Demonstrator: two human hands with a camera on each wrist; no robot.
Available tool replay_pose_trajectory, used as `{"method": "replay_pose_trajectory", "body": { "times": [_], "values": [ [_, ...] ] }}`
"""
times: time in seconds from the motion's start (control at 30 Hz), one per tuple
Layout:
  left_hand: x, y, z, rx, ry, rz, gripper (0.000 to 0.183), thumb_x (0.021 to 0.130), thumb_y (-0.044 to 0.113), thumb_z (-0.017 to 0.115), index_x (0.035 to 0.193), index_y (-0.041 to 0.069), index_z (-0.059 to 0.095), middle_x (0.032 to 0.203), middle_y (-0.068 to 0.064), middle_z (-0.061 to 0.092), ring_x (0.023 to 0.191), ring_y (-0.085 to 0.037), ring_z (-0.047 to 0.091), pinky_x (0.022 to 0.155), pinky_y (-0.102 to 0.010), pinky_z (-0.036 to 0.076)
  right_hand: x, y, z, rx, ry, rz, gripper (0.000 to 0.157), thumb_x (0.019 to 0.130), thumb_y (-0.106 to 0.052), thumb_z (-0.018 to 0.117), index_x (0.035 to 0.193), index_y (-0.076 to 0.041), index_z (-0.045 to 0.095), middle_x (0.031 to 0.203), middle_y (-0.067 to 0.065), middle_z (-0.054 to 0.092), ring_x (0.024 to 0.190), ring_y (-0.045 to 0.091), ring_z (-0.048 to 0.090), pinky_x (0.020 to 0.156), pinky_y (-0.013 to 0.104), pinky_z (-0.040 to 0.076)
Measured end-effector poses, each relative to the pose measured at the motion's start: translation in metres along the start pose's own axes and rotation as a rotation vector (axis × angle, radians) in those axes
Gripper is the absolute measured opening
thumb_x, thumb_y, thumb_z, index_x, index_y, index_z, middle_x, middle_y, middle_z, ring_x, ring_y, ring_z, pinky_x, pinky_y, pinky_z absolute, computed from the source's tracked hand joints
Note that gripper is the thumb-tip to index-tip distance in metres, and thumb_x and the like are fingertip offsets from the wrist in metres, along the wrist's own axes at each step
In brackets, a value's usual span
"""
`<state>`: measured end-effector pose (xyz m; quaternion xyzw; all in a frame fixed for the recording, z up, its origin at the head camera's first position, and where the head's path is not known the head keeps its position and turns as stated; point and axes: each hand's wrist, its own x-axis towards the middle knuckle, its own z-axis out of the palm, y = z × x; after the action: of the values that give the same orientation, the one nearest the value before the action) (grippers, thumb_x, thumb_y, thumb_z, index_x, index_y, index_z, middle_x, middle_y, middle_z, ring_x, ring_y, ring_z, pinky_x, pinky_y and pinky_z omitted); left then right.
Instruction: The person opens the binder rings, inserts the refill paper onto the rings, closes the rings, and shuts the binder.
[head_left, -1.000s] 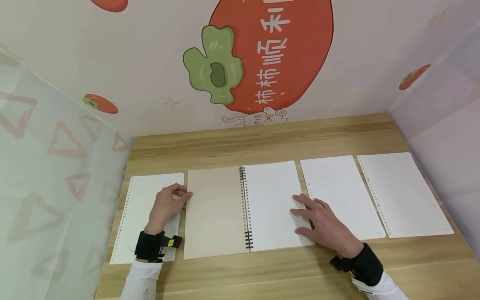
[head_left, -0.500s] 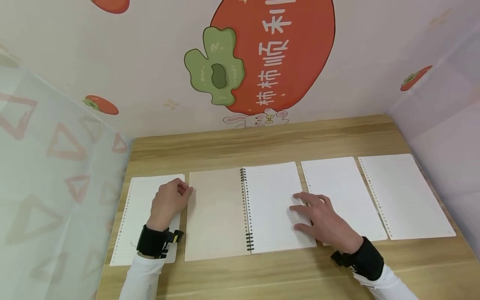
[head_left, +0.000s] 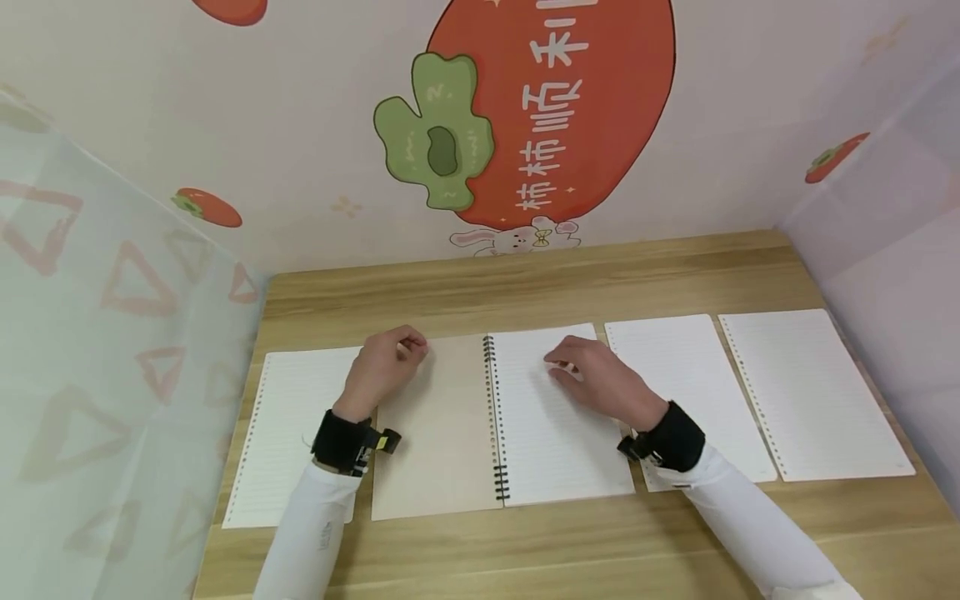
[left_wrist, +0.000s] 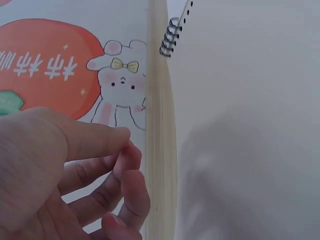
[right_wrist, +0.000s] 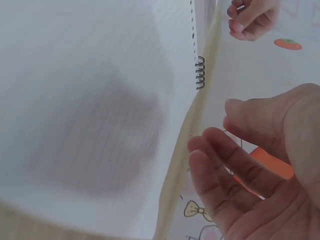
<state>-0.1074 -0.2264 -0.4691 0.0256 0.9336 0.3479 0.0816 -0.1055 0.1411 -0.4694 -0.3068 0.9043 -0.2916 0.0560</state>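
Note:
A notebook with black binding rings (head_left: 502,483) lies spread on the table, a plain beige side (head_left: 438,467) on the left and a white lined page (head_left: 558,458) on the right. Above the beige side's upper left part hovers my left hand (head_left: 381,372), its thumb tip meeting the index finger and nothing held between them. My right hand (head_left: 606,385) hovers over the upper right of the lined page, fingers loosely bent. In the right wrist view a gap shows between thumb (right_wrist: 255,117) and fingers, with nothing in it; the hand's shadow falls on the page.
Loose punched lined sheets (head_left: 273,442) lie left of the notebook, partly under my left forearm. To its right are a lined sheet (head_left: 686,367) and another lined sheet (head_left: 817,400) at the far right. A printed wall (head_left: 315,150) stands behind the wooden table (head_left: 637,542).
My left hand has left the beige side's left edge and moved up and right. The right hand has lifted from the lined page's right edge and moved up and left, its fingers drawn closer together.

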Motion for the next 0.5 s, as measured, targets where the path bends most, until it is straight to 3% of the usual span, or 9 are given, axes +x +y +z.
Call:
{"method": "replay_pose_trajectory", "body": {
  "times": [0.27,0.5],
  "values": [
    [0.025,0.017,0.021,-0.024,-0.033,0.096,0.009,0.104,0.019,0.071,0.108,0.013,0.076,0.098,-0.002,0.074,0.086,-0.019,0.069,0.078,-0.036,0.056,0.048,0.003,0.012,0.021,-0.016,-0.031,0.017,0.100,-0.004,0.073,0.115,-0.002,0.081,0.100,0.005,0.075,0.087,0.015,0.065,0.080,0.031,0.059],
    [0.039,0.028,0.042,0.002,-0.072,0.124,0.009,0.102,0.020,0.072,0.109,0.015,0.076,0.099,0.001,0.073,0.087,-0.017,0.065,0.081,-0.035,0.055,0.079,0.003,0.020,0.026,-0.077,-0.006,0.018,0.102,-0.007,0.072,0.117,-0.005,0.080,0.102,0.006,0.075,0.087,0.020,0.062,0.083,0.034,0.057]
  ]
}}
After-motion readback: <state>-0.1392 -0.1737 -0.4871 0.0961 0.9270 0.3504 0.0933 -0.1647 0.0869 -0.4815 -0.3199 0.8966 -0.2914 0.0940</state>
